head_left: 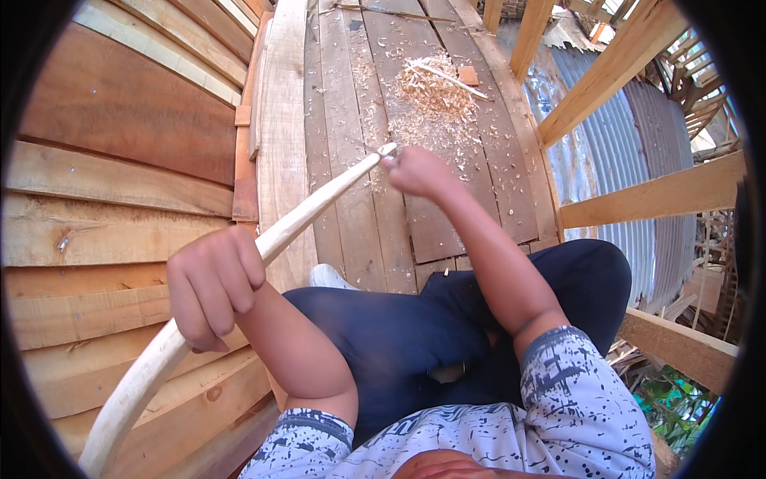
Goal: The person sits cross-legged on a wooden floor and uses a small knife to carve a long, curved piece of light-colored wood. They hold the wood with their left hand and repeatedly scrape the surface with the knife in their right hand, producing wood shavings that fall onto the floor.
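A long, pale, peeled wooden pole runs from the lower left up to the middle of the view, its far tip narrowed and notched. My left hand is closed around the pole along its nearer half. Beside the far tip, my right hand is closed in a fist, thumb toward the wood. What it grips is hidden; I cannot tell whether it holds the tip itself or a small tool against it.
Wood shavings lie heaped on the plank floor, with a thin stick and a small reddish-brown block. A board wall stands close on the left. Wooden railings and corrugated metal sheets are on the right.
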### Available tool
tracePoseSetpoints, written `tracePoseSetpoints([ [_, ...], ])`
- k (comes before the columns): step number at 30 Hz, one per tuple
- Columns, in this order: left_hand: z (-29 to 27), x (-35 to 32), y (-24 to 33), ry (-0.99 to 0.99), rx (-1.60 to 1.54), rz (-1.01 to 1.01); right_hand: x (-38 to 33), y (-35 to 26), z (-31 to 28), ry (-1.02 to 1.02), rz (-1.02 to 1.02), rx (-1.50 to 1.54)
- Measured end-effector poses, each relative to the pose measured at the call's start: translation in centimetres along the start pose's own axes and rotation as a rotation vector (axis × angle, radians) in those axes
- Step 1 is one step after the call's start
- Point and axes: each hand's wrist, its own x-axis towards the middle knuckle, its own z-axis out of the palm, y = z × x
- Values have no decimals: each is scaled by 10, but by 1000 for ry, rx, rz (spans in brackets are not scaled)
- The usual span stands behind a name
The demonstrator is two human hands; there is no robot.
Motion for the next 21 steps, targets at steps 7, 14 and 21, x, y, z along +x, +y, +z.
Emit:
tracePoseSetpoints([
  [7, -4, -1, 2, -60, 0, 4, -3, 21, -11, 161, 259, -257],
  [14, -7, -9, 6, 172, 48, 51, -8, -19, 3, -111, 95, 218],
  [21, 5, -2, 15, 1004, 509, -16, -3, -12, 2, 62, 70, -85],
])
